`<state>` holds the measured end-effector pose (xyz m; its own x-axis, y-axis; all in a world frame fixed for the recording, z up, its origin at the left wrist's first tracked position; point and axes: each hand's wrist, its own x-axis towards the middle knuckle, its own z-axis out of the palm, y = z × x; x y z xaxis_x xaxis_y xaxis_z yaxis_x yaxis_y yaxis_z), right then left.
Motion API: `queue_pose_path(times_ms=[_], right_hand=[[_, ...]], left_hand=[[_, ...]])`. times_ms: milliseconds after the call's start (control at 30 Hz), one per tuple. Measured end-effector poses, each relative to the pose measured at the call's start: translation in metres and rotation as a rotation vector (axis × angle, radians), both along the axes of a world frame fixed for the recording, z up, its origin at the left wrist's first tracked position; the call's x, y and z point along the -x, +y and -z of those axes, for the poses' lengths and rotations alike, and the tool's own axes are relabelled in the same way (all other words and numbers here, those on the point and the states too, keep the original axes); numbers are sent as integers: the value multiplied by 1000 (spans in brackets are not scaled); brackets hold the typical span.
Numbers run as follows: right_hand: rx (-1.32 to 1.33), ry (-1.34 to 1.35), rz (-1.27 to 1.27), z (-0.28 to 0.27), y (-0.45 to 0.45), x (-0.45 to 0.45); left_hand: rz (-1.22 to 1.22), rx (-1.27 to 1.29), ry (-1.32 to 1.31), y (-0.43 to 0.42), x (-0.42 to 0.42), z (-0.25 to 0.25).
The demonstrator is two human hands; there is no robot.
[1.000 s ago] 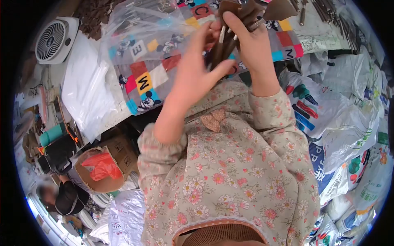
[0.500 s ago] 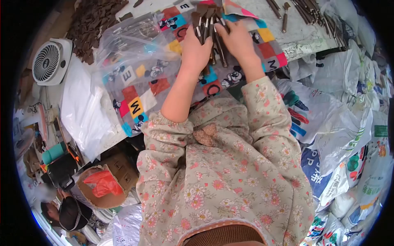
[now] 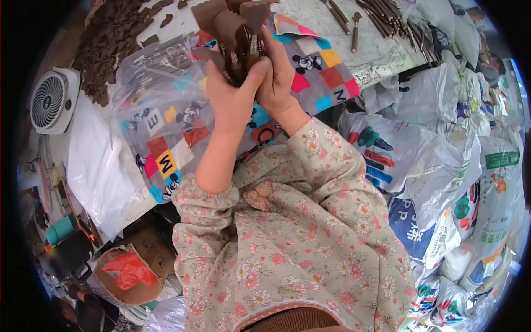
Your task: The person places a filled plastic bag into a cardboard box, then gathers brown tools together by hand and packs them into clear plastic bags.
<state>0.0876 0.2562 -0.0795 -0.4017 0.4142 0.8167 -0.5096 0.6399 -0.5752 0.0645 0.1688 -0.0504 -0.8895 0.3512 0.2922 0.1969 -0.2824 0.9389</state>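
A bundle of what look like brown-handled brushes (image 3: 243,47) with silvery bands stands between my hands, broad flat brown pieces at its top. My left hand (image 3: 232,99) is wrapped round the near left side of the bundle. From the right, my right hand (image 3: 277,77) presses against the same bundle, its fingers together. My palms hide the lower ends. Beneath lies a colourful patchwork cloth (image 3: 333,77) with cartoon mice and letters. Left of my left hand, a clear plastic bag (image 3: 152,69) with silvery, slender things inside lies on the cloth.
Brown flat scraps (image 3: 110,50) are heaped at the back left, near a white fan (image 3: 53,99). Several brown sticks (image 3: 381,19) and a single brush (image 3: 355,33) lie at the back right. Full plastic bags (image 3: 431,144) crowd the right; a cardboard box (image 3: 152,260) is low left.
The bundle has been lifted and tipped up, its brown tops now towards the camera. My right hand has come left to close in beside my left hand. The view has shifted slightly.
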Motion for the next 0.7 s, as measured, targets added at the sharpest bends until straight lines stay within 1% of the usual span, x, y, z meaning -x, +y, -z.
queue_pose_path(times_ms=[33, 67, 100, 133, 167, 200, 233, 267, 333, 367, 400, 433, 467, 533, 567, 633, 667, 700], right_hand=[[-18, -26, -54, -4, -1, -6], [-24, -22, -42, -1, -1, -11], [-22, -134, -141, 9, 0, -16], [-19, -246, -243, 22, 0, -22], [24, -422, -258, 37, 2, -33], [15, -421, -262, 34, 3, -35], [287, -454, -379, 33, 2, -38], [572, -490, -490, 32, -1, -43], [728, -458, -491, 30, -3, -38], [788, -459, -459, 33, -2, -33], [845, -456, -425, 35, 1, -28], [972, -469, -453, 30, 5, -24], [1004, -418, -501, 34, 12, -17], [902, -437, -511, 25, 17, -10], [907, -442, -519, 19, 16, -6], [1046, -347, -559, 10, 14, 0], [1049, -350, -563, 11, 16, 2], [989, -374, -577, 12, 18, 5]], left_hand=[[11, -2, -2, -3, 1, 8], [22, -15, 73, -7, 5, 24], [31, -31, 149, -8, 7, 36], [37, -38, 155, -8, 6, 42], [135, -44, 34, -9, 5, 47], [225, -50, -91, -9, 6, 49], [290, 22, -109, -9, 12, 51], [278, 27, -128, -8, 14, 55], [308, 197, -124, -9, 17, 56], [343, 150, -158, -8, 22, 61], [325, 165, -156, -11, 23, 59], [350, 119, -223, -11, 23, 57], [377, 69, -295, -12, 23, 55], [376, 98, -299, -14, 26, 56], [384, 76, -322, -13, 27, 59], [381, 41, -359, -13, 27, 57], [376, 43, -362, -14, 27, 57], [337, 37, -326, -13, 27, 58]])
